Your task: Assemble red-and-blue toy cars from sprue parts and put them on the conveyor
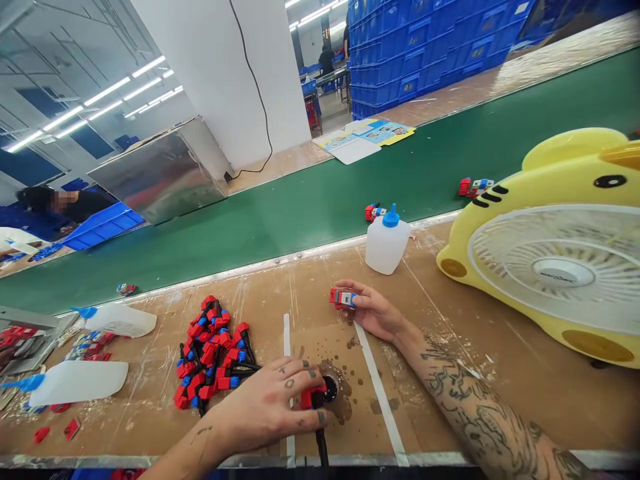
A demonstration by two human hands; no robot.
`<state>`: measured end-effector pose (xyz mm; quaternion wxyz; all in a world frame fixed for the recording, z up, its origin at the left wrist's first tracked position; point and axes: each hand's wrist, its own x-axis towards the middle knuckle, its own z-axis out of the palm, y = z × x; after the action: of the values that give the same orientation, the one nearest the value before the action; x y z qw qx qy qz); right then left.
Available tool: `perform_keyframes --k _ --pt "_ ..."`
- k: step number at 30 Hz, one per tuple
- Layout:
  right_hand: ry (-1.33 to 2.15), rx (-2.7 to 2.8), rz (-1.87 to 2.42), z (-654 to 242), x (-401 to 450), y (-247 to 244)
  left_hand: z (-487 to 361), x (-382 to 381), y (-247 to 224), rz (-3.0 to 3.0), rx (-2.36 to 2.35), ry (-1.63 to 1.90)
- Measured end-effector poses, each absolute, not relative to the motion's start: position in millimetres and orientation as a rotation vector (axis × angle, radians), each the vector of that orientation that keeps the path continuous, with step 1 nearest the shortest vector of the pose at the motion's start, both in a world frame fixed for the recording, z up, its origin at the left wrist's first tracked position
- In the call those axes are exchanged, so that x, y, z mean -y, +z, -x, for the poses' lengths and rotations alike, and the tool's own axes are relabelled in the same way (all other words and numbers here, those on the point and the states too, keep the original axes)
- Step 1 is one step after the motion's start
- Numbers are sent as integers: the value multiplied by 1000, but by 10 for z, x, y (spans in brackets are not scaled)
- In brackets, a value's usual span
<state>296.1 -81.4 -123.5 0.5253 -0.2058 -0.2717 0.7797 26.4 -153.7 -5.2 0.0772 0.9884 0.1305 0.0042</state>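
My left hand (285, 400) is closed around a red part with a black rod (321, 445), beside a small black round cup (330, 388) set in a wet patch on the brown work surface. Between the fingers and thumb of my right hand (375, 310) is a small red, white and blue toy piece (343, 299), above a white tape strip (380, 400). A pile of red and blue parts with black rods (210, 353) lies left of my hands.
A white bottle with a blue cap (387, 243) stands behind my right hand. The yellow fan (550, 253) is at the right. Two bottles lie left. Toy pieces sit on the green conveyor belt (300, 207). A person (85, 203) is at the far left.
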Motion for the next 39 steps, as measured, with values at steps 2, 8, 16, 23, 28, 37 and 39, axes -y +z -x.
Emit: perform_keyframes --k 2,8,16,23,28,37,39 --pt "1859 653 495 -2958 814 -1226 -296 1555 -39 -3043 -315 -75" --pt "1858 663 486 -2957 820 -1230 -331 1542 -101 -3089 -313 -208" --pt "1823 695 509 -2927 849 -1225 -240 1501 -123 -2842 -522 -50" --pt "1798 817 518 -2791 947 -1208 -288 1321 -519 -1896 -1072 770" --pt "1754 974 534 -2759 955 -1248 -562 1150 -635 -1636 -1147 975" --pt "1459 1272 767 -2812 950 -1283 -712 918 -478 -1964 -1150 751" --pt "1376 1312 813 -2805 944 -1289 -755 893 -457 -2027 -1148 734"
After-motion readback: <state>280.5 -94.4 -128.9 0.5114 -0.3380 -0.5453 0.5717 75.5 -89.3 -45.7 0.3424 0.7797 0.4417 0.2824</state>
